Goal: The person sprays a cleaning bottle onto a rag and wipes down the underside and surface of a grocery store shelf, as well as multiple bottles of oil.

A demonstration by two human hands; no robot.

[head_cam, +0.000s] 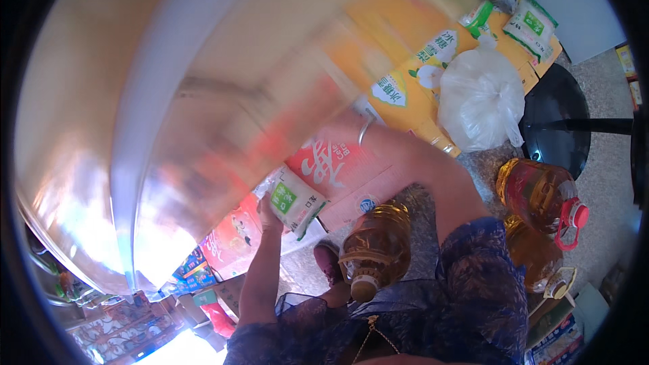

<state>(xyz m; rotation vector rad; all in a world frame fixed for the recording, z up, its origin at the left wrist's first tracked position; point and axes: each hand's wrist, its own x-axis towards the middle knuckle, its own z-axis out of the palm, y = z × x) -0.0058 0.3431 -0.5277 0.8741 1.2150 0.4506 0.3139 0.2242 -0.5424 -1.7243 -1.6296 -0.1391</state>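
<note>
My left hand (268, 215) grips the edge of a white-and-green food packet (294, 203) with clear film, above red-pink printed cartons. My right arm reaches up and across, a bangle at its wrist; my right hand (339, 124) is blurred and partly hidden near the red-pink carton (329, 162), so its fingers cannot be made out. A large, blurred, shiny beige object (203, 61) close to the camera covers the upper left; what it is cannot be told. Below the carton, close to my body, stands a bottle of amber oil (377, 243).
A yellow printed carton (400, 73) lies beyond, with a knotted white plastic bag (481, 99) and another white-and-green packet (532, 28) on or beside it. At the right are a black round base (557, 101), a red-capped oil bottle (537, 195) and another oil bottle (532, 253).
</note>
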